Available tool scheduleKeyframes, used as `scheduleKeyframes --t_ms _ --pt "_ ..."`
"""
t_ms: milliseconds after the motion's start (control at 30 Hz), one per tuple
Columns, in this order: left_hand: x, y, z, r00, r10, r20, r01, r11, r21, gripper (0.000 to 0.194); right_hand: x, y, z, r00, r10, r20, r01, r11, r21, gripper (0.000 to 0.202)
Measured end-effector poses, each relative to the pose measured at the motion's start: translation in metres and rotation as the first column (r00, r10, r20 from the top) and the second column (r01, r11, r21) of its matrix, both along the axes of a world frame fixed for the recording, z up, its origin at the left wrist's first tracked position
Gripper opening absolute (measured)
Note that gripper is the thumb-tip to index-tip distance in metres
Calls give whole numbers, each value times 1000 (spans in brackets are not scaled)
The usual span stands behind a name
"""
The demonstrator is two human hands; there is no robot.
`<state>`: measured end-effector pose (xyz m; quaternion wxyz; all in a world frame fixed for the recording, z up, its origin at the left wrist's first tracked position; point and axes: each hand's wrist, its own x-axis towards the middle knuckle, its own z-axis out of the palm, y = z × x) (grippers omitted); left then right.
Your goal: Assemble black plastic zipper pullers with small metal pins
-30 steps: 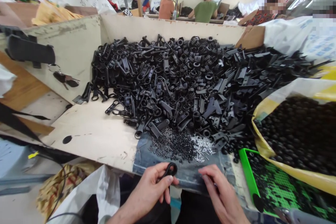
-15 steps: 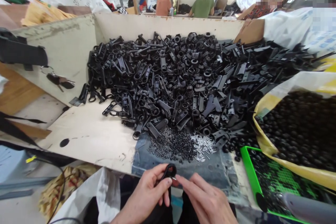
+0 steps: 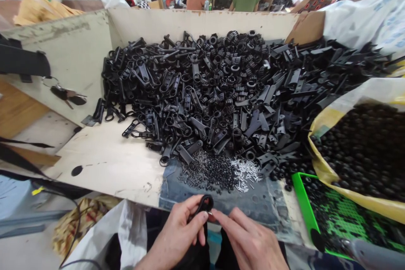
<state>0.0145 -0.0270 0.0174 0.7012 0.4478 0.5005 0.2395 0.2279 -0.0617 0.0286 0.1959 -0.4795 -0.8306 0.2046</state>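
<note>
My left hand (image 3: 177, 232) is closed around a black plastic part with a ring-shaped end (image 3: 206, 201), held over my lap just off the table's front edge. The ring points up and away from me; the rest of the part is hidden in my fingers. A small shiny metal pin (image 3: 209, 213) shows at the base of the ring, beside my left thumb. My right hand (image 3: 253, 236) has its fingers pressed together, with the fingertips at that pin. Beyond my hands lie piles of silver pins (image 3: 247, 174), tiny black pieces (image 3: 218, 173) and small grey metal pieces (image 3: 196, 168).
A large heap of black plastic parts (image 3: 190, 93) fills the walled table (image 3: 107, 147). At right are a sack of black balls (image 3: 363, 147), a green tray (image 3: 303, 202) and a grey cylindrical tool (image 3: 376, 253). Keys (image 3: 68, 95) hang on the left wall. Other people sit beyond.
The view has shifted slightly. My right fingertips press a little closer over the pin, which shows less. My left hand keeps its hold on the black ring-ended part.
</note>
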Motion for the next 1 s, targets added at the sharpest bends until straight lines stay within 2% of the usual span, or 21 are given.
scheduleKeyframes --t_ms 200,333,1000 --pt "-1 -1 -5 1000 0 0 0 1000 20 36 -2 -1 0 1000 -15 7 14 998 69 42" --pt "-2 -1 -7 1000 -7 6 7 1000 15 36 -1 0 -1 998 -12 69 5 995 95 43" --pt "3 2 2 999 -12 -31 12 1000 -6 40 -1 0 -1 975 -8 224 -40 977 210 45"
